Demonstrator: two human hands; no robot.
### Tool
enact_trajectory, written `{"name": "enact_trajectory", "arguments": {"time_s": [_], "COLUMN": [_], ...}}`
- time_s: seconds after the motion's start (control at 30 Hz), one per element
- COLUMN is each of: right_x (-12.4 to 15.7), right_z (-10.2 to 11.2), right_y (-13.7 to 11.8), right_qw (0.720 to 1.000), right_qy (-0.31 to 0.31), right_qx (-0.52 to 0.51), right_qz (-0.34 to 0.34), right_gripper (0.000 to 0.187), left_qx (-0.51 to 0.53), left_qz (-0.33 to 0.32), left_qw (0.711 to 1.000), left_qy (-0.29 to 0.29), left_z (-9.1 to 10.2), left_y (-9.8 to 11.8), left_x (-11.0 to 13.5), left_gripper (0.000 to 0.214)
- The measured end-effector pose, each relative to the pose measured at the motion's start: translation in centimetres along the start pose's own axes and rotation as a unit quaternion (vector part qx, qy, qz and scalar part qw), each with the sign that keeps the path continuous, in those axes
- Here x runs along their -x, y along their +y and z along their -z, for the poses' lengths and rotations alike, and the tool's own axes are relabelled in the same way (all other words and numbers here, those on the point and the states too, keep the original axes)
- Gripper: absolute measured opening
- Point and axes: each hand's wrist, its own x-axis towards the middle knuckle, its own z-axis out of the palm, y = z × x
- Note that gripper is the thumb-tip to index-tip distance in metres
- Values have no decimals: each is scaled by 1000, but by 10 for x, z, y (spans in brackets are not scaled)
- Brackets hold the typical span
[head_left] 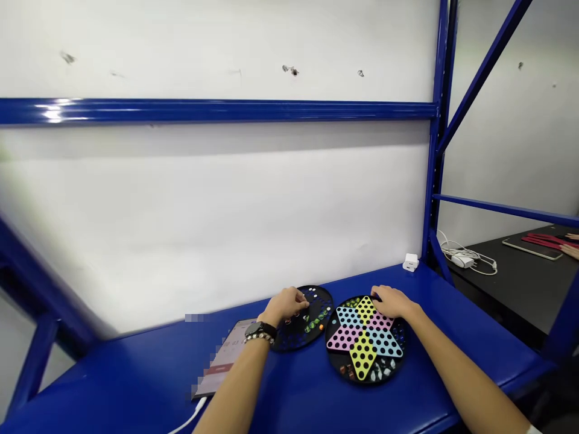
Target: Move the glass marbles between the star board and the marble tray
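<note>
A round black Chinese checkers board [363,339] with a yellow, pink and blue star lies on the blue surface. Green, clear, reddish-brown and blue marbles sit in the pockets around its star. My right hand [391,301] rests at the board's far right edge, fingers bent inward; anything under the fingertips is hidden. To the left lies a round black tray [296,339] with loose green marbles [314,323], white pieces and an orange piece [321,327]. Over this tray my left hand [286,303] has its fingers pinched together, and what they hold is too small to make out.
A tablet [222,361] with a white cable [192,416] lies beside my left forearm. White charger blocks [411,262] stand at the back right corner. Blue rack posts [435,150] frame the surface. A black table [506,283] stands beyond on the right.
</note>
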Motion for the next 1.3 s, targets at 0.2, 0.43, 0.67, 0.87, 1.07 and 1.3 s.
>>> {"name": "enact_trajectory", "arguments": {"time_s": [0.2,0.43,0.67,0.87,1.07,1.3], "right_x": [-2,-1,-1,-3,-2,-1], "right_z": [-2,0,0,-2,-1,0], "right_y": [2,1,0,2,1,0], "right_qw": [1000,1000,1000,1000,1000,1000], "right_qy": [3,-3,-2,2,0,-3], "right_qx": [-1,0,4,6,5,2], "right_qz": [10,12,8,11,10,9], "right_gripper": [26,27,23,24,25,27], "left_qx": [-1,4,-17,-94,-139,-63], "left_qz": [-1,-104,-195,-177,-151,-108], "left_qw": [1000,994,978,975,976,991], "left_qy": [18,37,-72,-97,-68,38], "left_z": [5,8,-5,-15,-25,16], "left_y": [9,54,98,113,120,77], "left_x": [4,39,93,109,107,66], "left_gripper": [25,38,20,13,12,29]}}
